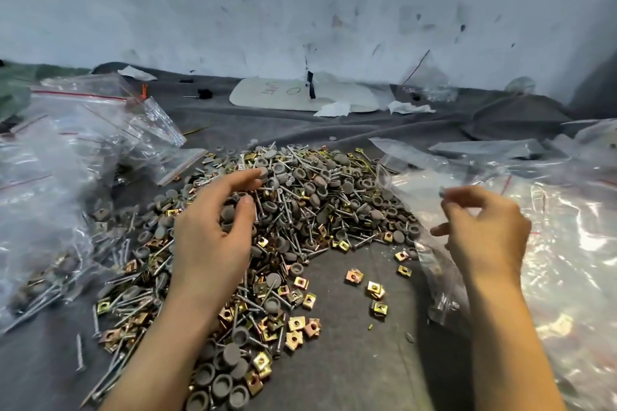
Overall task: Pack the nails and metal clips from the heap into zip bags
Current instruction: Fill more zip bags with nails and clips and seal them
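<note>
At centre, on wrinkled grey cloth point(350, 360): heap point(300, 203) of nails point(130, 309), brass-coloured metal clips point(375, 290) and round grey caps point(320, 182), mixed together, spread from near edge to mid-cloth. Within heap, nails pointing every way, no common axis; along its lower left fringe, several long ones side by side, long axes running from lower left to upper right. One stray nail point(79, 353) apart on bare cloth, long axis near-to-far. A dozen or so clips scattered flat just right of heap. Left hand point(213, 233) low over heap's middle, back upward, fingers curled round a few grey caps, index finger stretched toward far side. Right hand point(484, 230) raised just right of heap, thumb and forefinger pinching a small piece point(441, 192), too blurred to identify. At right: crumpled pile of clear zip bags point(551, 210). At left: further bags with red seal strips point(83, 100); nearest, a filled bag point(43, 280), nails inside lying roughly lower left to upper right. At far side, below stained white wall point(300, 10): flat white card point(277, 93) with handwriting, torn paper scraps point(334, 108).
</note>
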`<state>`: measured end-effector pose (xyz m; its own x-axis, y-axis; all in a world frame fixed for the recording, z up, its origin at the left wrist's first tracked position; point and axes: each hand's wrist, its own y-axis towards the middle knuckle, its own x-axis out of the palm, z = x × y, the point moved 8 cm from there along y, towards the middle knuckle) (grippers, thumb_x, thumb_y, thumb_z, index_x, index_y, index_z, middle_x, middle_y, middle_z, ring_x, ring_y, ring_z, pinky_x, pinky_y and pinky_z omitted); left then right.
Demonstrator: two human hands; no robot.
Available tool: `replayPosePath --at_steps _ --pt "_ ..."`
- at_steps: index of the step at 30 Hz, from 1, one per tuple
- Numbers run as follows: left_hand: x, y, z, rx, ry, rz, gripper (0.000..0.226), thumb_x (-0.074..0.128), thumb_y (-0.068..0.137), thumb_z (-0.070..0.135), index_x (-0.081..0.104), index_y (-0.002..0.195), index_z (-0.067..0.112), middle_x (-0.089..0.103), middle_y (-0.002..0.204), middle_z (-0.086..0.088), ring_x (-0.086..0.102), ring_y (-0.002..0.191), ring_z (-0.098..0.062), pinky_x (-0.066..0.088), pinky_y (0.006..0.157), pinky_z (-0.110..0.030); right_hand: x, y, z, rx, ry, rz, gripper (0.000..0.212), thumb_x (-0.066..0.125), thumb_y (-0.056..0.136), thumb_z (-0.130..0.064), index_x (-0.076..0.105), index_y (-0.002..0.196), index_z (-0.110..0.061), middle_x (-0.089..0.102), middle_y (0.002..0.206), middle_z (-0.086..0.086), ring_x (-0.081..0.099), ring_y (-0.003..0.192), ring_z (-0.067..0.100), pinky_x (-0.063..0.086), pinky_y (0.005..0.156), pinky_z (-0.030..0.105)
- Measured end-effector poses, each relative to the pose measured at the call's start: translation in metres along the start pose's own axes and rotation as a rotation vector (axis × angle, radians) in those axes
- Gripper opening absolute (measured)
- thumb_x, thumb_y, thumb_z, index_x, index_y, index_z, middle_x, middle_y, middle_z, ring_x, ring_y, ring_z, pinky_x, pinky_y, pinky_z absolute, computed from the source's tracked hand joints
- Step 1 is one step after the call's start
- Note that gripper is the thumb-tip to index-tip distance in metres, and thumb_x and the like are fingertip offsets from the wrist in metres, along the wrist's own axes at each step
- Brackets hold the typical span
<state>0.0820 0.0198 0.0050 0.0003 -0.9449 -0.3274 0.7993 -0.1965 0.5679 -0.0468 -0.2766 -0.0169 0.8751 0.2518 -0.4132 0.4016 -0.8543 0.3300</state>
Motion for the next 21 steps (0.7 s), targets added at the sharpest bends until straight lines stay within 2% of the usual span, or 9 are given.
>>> replayPosePath --at_steps 1,3,6,8,10,12,14,18,21 --pt "-0.001 0.0 0.0 -0.001 0.0 0.008 0.034 0.055 0.093 0.004 0.062 0.116 0.029 0.065 0.11 0.017 0.059 0.096 0.011 0.054 0.072 -0.015 -0.009 -0.001 -0.009 -0.047 0.012 0.047 0.014 0.065 0.088 -0.01 0.071 0.088 -0.023 0.071 0.083 -0.004 0.063 0.045 0.007 0.049 0.049 0.013" --pt "-0.004 -0.001 0.002 0.0 0.004 0.033 0.031 0.056 0.093 0.004 0.064 0.115 0.024 0.065 0.112 0.015 0.058 0.103 0.008 0.053 0.081 -0.023 -0.026 -0.004 -0.031 -0.13 0.062 0.093 0.013 0.067 0.087 -0.017 0.07 0.084 -0.028 0.067 0.073 -0.012 0.058 0.037 0.002 0.043 0.046 0.008" --pt "-0.008 -0.001 0.015 0.053 -0.018 0.067 0.024 0.057 0.094 0.01 0.064 0.109 0.026 0.066 0.104 0.016 0.061 0.096 0.003 0.05 0.083 -0.015 -0.044 -0.013 -0.061 -0.187 0.166 0.021 0.015 0.065 0.088 -0.015 0.069 0.077 -0.025 0.068 0.065 -0.012 0.054 0.033 0.008 0.037 0.04 0.01" --pt "-0.007 -0.003 0.026 0.073 -0.111 0.024 0.017 0.057 0.09 0.025 0.066 0.101 0.035 0.067 0.087 0.015 0.063 0.08 -0.006 0.052 0.067 -0.015 -0.035 -0.023 -0.074 -0.119 0.258 -0.204 0.017 0.063 0.09 -0.016 0.064 0.073 -0.02 0.072 0.068 -0.002 0.048 0.029 0.012 0.033 0.034 0.014" --pt "0.006 -0.008 0.036 0.052 -0.238 -0.121 0.016 0.056 0.085 0.039 0.07 0.091 0.033 0.067 0.076 0.005 0.06 0.065 -0.012 0.051 0.055 -0.028 -0.015 -0.044 -0.085 -0.067 0.222 -0.495 0.017 0.061 0.091 -0.018 0.059 0.074 -0.016 0.068 0.058 0.009 0.047 0.029 0.016 0.029 0.031 0.016" --pt "0.024 -0.015 0.045 0.039 -0.331 -0.287 0.017 0.059 0.081 0.042 0.069 0.089 0.031 0.067 0.072 0.003 0.059 0.058 -0.01 0.047 0.05 -0.024 0.002 -0.062 -0.095 -0.059 0.229 -0.654 0.017 0.059 0.091 -0.014 0.055 0.075 -0.01 0.065 0.052 0.011 0.048 0.029 0.015 0.031 0.032 0.015" --pt "0.037 -0.022 0.05 0.027 -0.397 -0.399 0.014 0.063 0.079 0.039 0.069 0.088 0.031 0.068 0.076 0.004 0.062 0.062 -0.01 0.05 0.055 -0.02 0.012 -0.068 -0.101 -0.102 0.228 -0.676 0.019 0.062 0.09 -0.012 0.053 0.073 -0.007 0.065 0.055 0.009 0.049 0.032 0.012 0.035 0.035 0.015" --pt "0.049 -0.026 0.047 -0.026 -0.452 -0.519 0.019 0.068 0.076 0.039 0.068 0.095 0.036 0.07 0.091 0.01 0.067 0.082 -0.006 0.053 0.071 -0.02 0.025 -0.072 -0.096 -0.161 0.06 -0.706 0.022 0.066 0.085 -0.028 0.058 0.071 -0.014 0.054 0.046 -0.003 0.043 0.035 0.002 0.027 0.037 0.012" --pt "0.051 -0.027 0.046 -0.061 -0.497 -0.542 0.025 0.071 0.073 0.037 0.067 0.098 0.035 0.069 0.096 0.009 0.067 0.087 -0.007 0.052 0.074 -0.017 0.034 -0.074 -0.091 -0.135 0.055 -0.759 0.026 0.06 0.087 -0.035 0.056 0.071 -0.014 0.053 0.047 -0.006 0.042 0.039 0.001 0.03 0.047 0.02"
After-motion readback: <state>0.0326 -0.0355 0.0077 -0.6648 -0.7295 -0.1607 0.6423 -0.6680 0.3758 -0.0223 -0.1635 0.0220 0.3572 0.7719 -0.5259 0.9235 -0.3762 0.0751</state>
